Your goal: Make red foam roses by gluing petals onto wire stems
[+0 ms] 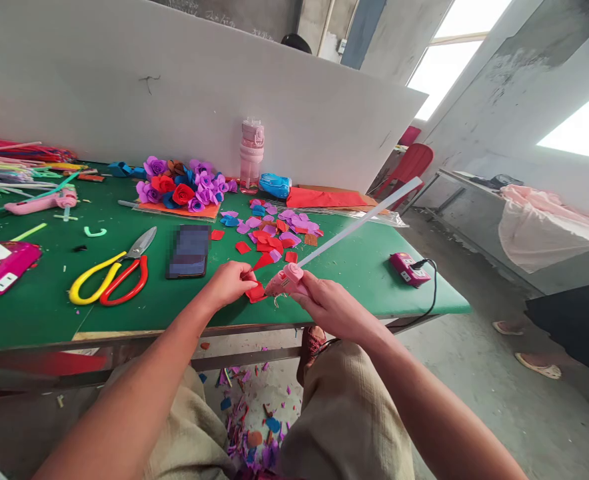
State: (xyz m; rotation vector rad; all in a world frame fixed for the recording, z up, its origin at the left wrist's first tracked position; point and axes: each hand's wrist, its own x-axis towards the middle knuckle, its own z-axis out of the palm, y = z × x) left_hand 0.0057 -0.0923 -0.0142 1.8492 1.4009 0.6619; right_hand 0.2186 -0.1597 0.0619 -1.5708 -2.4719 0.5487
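Closest, on this side of the phone (188,252), are two knees in tan pants (347,407), and on the floor (439,400) below lie lots of little purple, blue, red and brown scraps (249,427). Up on the green table (359,267), both hands are to the right of the phone and a bit nearer than it. The left hand (228,283) pinches a small red piece (256,292) with its thumb and finger, so that piece is also to the right of the phone and a bit nearer. The right hand (327,301) is wrapped around a pink glue gun (284,280), and a long cloudy stick (359,223) pokes out of the gun. Its front end is by the red piece; I can't tell if they touch. Just left of the phone are big scissors (119,270) with one yellow and one red handle. Far to the right of the phone sits a bright pink plug box (408,269) with a black cord. Behind the phone, to its right, lie loose purple, red and blue petals (297,220). Right behind the phone is a bunch of paper flowers (183,193). Farther back, to its right, a pink bottle (252,157) stands by a white board (199,100).
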